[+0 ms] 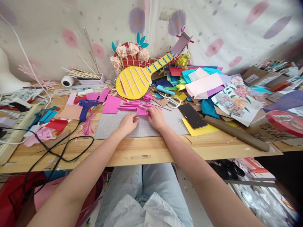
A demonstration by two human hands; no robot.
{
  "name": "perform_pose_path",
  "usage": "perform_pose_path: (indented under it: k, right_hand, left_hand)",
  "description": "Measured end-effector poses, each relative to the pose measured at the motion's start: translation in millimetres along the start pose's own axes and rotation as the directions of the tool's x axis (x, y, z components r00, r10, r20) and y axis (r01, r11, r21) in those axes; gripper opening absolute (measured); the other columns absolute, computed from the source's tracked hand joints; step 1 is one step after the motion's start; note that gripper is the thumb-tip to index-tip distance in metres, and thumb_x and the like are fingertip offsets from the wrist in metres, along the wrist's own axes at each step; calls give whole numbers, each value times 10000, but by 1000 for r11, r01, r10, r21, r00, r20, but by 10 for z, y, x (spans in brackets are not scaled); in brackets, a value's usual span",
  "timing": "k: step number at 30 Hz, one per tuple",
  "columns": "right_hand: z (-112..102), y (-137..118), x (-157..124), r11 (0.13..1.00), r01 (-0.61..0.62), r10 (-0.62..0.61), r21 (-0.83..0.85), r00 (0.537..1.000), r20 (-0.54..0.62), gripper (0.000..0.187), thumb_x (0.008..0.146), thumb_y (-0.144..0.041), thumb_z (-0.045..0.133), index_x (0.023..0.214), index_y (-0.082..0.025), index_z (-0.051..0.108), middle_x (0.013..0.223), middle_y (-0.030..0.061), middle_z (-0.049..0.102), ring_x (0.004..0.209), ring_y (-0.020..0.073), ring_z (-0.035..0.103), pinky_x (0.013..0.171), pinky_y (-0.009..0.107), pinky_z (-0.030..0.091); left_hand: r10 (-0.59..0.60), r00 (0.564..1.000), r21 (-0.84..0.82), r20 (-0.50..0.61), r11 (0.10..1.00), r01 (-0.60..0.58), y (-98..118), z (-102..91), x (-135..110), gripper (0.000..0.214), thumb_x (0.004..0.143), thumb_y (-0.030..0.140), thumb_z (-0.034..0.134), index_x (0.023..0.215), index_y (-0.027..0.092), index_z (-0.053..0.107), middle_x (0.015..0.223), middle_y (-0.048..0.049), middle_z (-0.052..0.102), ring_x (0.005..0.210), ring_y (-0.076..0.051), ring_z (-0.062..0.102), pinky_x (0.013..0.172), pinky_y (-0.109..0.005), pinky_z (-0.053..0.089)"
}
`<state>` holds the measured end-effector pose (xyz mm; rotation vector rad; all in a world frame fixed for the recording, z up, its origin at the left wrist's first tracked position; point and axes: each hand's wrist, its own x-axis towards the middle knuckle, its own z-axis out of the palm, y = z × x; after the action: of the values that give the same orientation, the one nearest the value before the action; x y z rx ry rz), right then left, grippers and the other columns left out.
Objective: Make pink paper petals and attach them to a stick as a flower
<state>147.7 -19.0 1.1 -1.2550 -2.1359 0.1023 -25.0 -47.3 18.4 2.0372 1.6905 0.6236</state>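
Over the grey cutting mat point(111, 126), my left hand point(128, 123) is closed, its fingers curled in toward the thumb; whatever lies between the fingertips is too small to make out. My right hand point(156, 118) is closed at the edge of a small magenta paper piece point(141, 111), its fingertips pinching it. Just beyond both hands lie folded magenta paper strips point(129, 107) and a crumpled magenta paper flower point(148, 97). A larger magenta paper sheet point(111, 104) rests at the mat's left corner. Scissors with white handles point(174, 102) lie beyond my right hand.
A yellow paper lute point(133, 83) leans at the back. At left are a blue glue gun point(85, 108) and its black cable point(62, 154). A phone point(193, 116), a wooden stick point(236, 134), a plastic tub point(281, 126) and piled coloured paper point(203, 85) occupy the right.
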Motion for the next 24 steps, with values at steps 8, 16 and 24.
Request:
perform_pose_path:
  k: [8, 16, 24]
  right_hand:
    - [-108, 196, 12, 966, -55, 63, 254, 998, -25, 264, 629, -40, 455, 764, -201, 616, 824, 32, 640, 889, 203, 502, 855, 355, 381]
    - [-114, 324, 1, 944, -159, 132, 289, 985, 111, 152, 653, -106, 534, 717, -201, 633, 777, 12, 647, 836, 183, 517, 813, 339, 404]
    - [41, 165, -5, 976, -107, 100, 188, 994, 47, 293, 644, -26, 435, 793, -185, 631, 841, 45, 642, 819, 183, 541, 772, 319, 414]
  left_hand:
    - [275, 947, 251, -168, 941, -228, 36, 2, 141, 336, 699, 148, 581, 1032, 178, 544, 1078, -81, 556, 1073, -249, 459, 940, -371, 384]
    - [426, 904, 347, 31, 844, -409, -7, 92, 175, 221, 785, 97, 420, 919, 196, 565, 954, -80, 613, 966, -226, 529, 858, -368, 399]
    - [287, 955, 342, -78, 907, -245, -71, 42, 21, 339, 743, 83, 430, 1051, 181, 535, 967, -87, 619, 968, -233, 545, 848, -361, 417]
